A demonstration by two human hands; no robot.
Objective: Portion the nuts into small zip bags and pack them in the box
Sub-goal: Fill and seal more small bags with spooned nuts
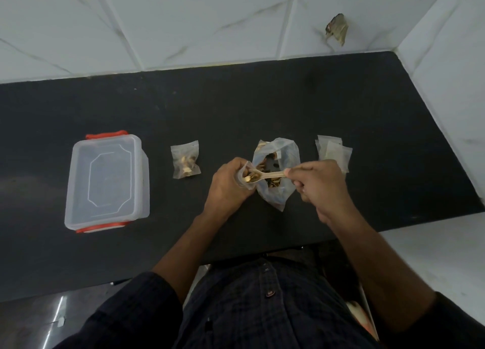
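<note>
On the counter the lidded box stands far left. Right of it, apart, lies a filled zip bag. Further right, near the middle, the big open bag of nuts sits on the counter, with the stack of empty zip bags just beyond it on the right. In front of the big bag's left side the left hand holds a small zip bag; the spoon, held by the right hand, reaches across the big bag's mouth into the small one. A tiled wall rises behind the counter.

You are wearing a dark checked shirt with small buttons and sleeves rolled up.
</note>
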